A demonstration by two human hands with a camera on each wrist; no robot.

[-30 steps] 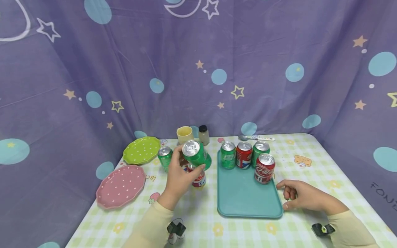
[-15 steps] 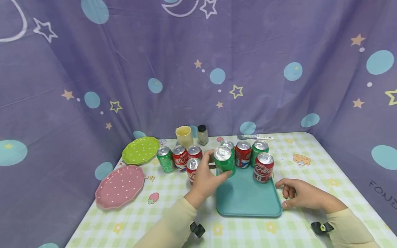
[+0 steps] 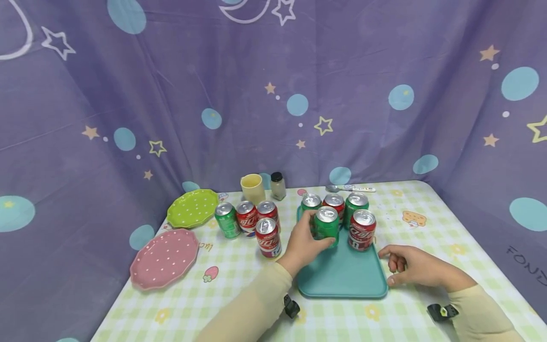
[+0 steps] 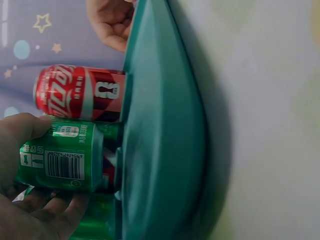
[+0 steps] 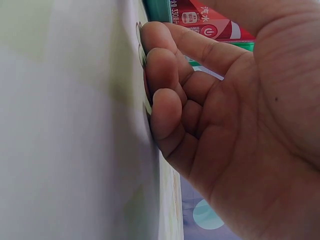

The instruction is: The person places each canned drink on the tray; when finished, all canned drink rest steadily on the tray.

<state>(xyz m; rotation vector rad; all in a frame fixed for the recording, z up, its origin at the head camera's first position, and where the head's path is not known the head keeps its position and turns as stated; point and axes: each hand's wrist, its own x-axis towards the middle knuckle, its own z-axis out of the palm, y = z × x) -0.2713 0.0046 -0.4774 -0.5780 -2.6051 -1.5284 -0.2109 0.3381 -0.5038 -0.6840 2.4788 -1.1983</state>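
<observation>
While the left hand (image 3: 304, 243) grips a green can (image 3: 326, 229) just above the tray (image 3: 342, 280), right of centre, the right hand (image 3: 420, 268) rests loosely curled at its edge; 4 placed cans (image 3: 362, 232) aboard, 4 loose cans (image 3: 268, 240) remain centre-left.

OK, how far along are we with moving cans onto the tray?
Looks done: four cans stand on the tray. In hand: the left hand holds a green can just above the tray, not yet set down. Apparently left: another green can and three red cans on the tablecloth beside the tray.
</observation>
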